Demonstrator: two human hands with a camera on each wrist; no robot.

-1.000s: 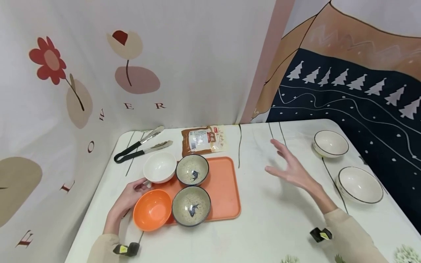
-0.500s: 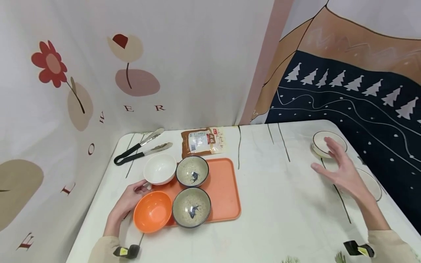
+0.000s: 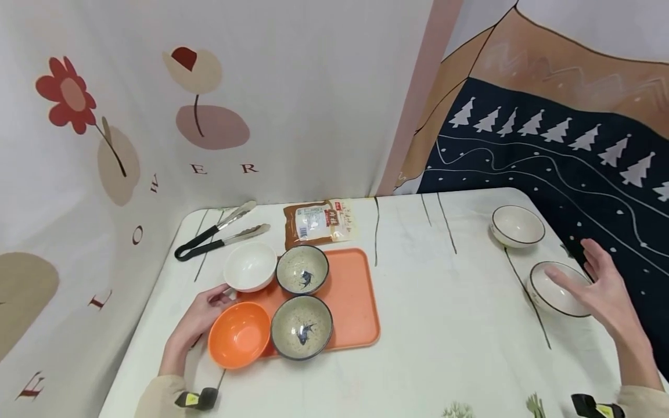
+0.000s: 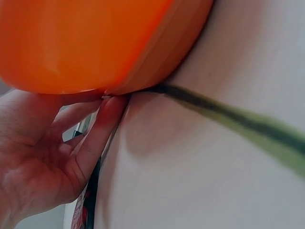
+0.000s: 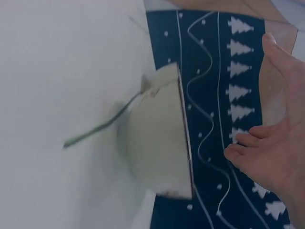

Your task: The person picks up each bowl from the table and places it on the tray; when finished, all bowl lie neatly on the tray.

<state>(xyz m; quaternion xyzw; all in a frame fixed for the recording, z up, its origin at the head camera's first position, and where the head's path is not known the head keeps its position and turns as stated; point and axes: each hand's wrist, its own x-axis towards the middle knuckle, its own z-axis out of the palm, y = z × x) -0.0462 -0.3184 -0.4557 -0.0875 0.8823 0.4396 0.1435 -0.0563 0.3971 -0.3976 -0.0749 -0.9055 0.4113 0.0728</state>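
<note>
My left hand [image 3: 201, 316] is at the left edge of the orange tray [image 3: 358, 302], between the white bowl [image 3: 251, 267] and the orange bowl [image 3: 239, 335]. Its thumb and fingers pinch the tray's edge; the orange bowl partly covers the fingertips in the left wrist view. Two speckled grey bowls with a blue fish, one behind [image 3: 302, 268] and one in front [image 3: 301, 328], stand beside these on the tray. Holding nothing, my right hand [image 3: 606, 293] is spread over the nearer cream bowl [image 3: 554, 287], overlapping its right side. In the right wrist view that cream bowl [image 5: 157, 138] shows apart from the fingers.
Black-handled tongs [image 3: 219, 235] lie at the back left. Beside them is a brown food packet [image 3: 316, 223] behind the tray. Another cream bowl [image 3: 517, 226] stands at the back right. Printed curtains [image 3: 313, 116] hang behind the table.
My right hand has swept right, from the middle of the table past the far cream bowl to the nearer one. The left hand and the tray with its bowls have stayed in place.
</note>
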